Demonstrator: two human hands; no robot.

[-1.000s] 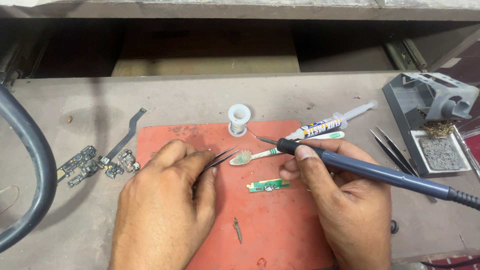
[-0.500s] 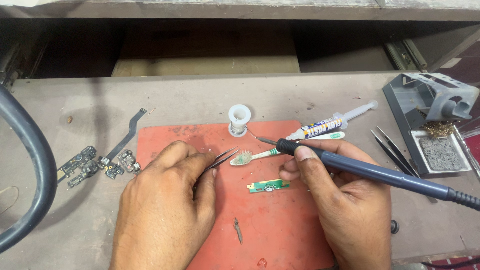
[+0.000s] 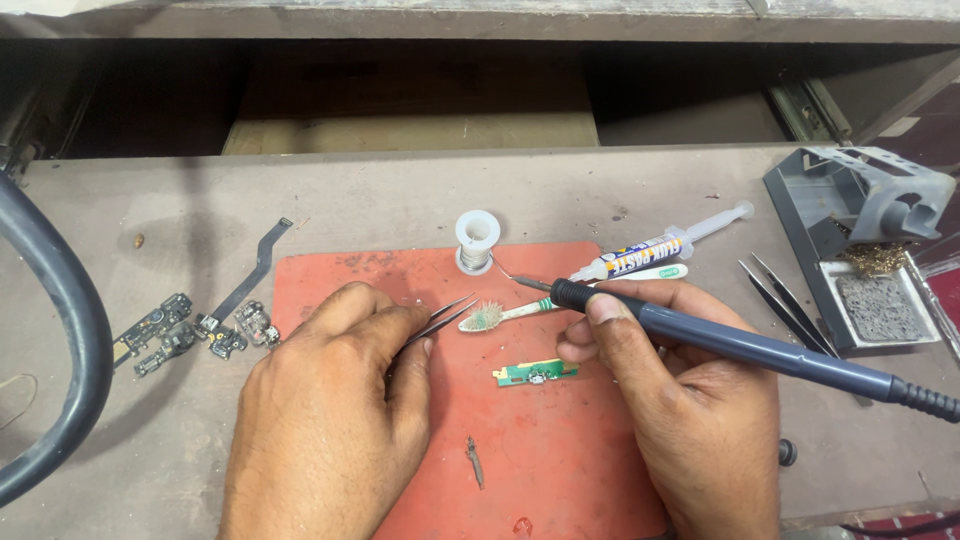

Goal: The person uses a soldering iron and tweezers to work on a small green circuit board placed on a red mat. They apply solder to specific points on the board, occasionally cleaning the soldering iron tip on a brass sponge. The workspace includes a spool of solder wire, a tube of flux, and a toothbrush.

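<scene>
Noted no movement of either hand since the earlier frames. Left hand (image 3: pixel 325 420) closed around tweezers (image 3: pixel 440 322), grip mostly hidden by knuckles. Right hand (image 3: pixel 690 410) gripping soldering iron (image 3: pixel 720 340), tip over toothbrush (image 3: pixel 520 313). Small green circuit board (image 3: pixel 536 372) flat on red mat (image 3: pixel 540 440), between both hands. Wrists cut off by frame edge.

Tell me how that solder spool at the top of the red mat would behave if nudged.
The solder spool stands on its flat end, so it would probably slide rather than roll. It looks small but likely heavy for its size, being wound with metal wire. A loose wire tail trails toward the soldering iron, so it may drag or snag.
</scene>
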